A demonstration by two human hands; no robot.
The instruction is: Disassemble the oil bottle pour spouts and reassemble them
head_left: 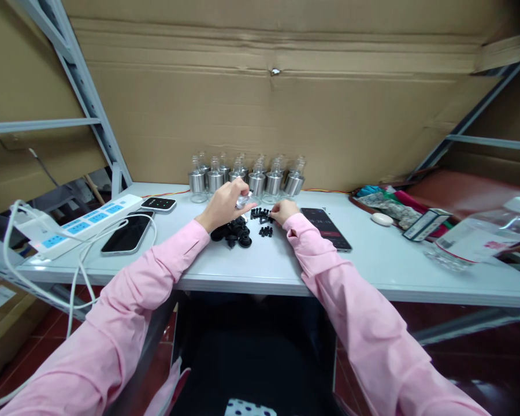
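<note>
My left hand (225, 202) is curled around a clear glass bottle (244, 201), mostly hidden by the fingers. Below it lies a heap of round black caps (238, 234). My right hand (285, 211) rests low on the table, its fingertips pinched together at a group of small black plugs (260, 213); it seems to grip one, though the fingers partly cover it. A second small cluster of black pieces (266, 231) lies just nearer to me. Behind both hands, several glass bottles with metal sleeves (256, 180) stand in rows.
A phone with a lit screen (327, 228) lies right of my right hand. To the left are a dark phone (127, 234), a power strip (91, 225) with white cables and a small device (158, 204). A plastic bottle (481, 237) and a small box (427, 224) stand at right; cardboard (286, 115) backs the table.
</note>
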